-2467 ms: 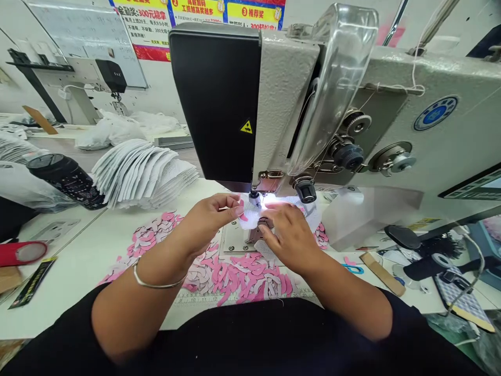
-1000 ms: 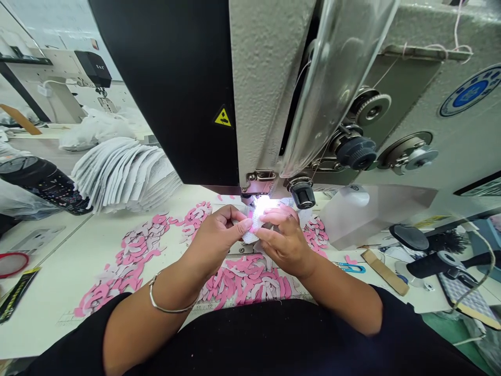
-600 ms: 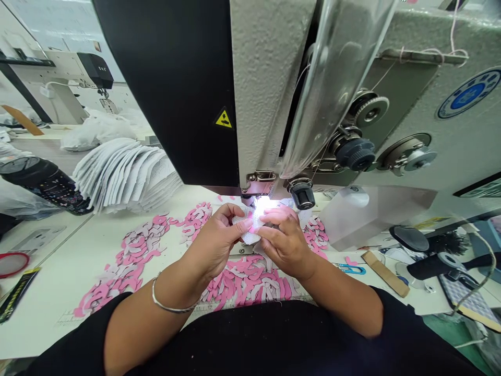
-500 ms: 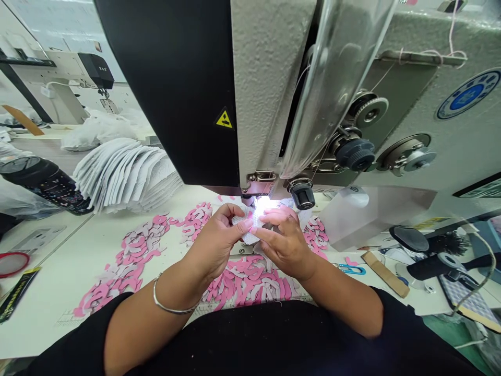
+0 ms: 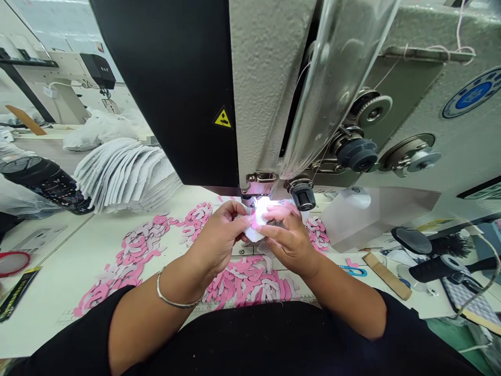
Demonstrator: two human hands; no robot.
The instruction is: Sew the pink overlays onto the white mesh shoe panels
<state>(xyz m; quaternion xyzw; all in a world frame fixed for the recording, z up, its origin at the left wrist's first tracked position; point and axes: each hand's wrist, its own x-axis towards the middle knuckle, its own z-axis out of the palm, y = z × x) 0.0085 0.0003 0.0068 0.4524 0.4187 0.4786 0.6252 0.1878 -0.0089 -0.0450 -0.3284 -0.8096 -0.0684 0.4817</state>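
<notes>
Under the lit needle area of a sewing machine (image 5: 261, 184), both my hands hold one small white textured fabric piece (image 5: 255, 233) with a pink piece (image 5: 255, 219) on it. My left hand (image 5: 223, 235) pinches its left side between thumb and fingers. From the right, my right hand (image 5: 288, 237) grips the other side, thumb and fingertips close to the pink piece. The fingers partly hide the fabric, and glare washes out its far edge. Just in front of my hands lies a heap of curved pink and white cut pieces (image 5: 250, 279).
More pink cut pieces (image 5: 136, 245) spread to the left. A fanned stack of white fabric (image 5: 125, 175) and a black patterned bottle (image 5: 45, 183) stand beyond. At right are blue thread snips (image 5: 353, 271), a brown strip (image 5: 387, 275) and a black brush (image 5: 450, 244).
The white fabric piece has turned slightly and shifted a little right between my hands. My right fingers have moved slightly along it; both hands keep their hold.
</notes>
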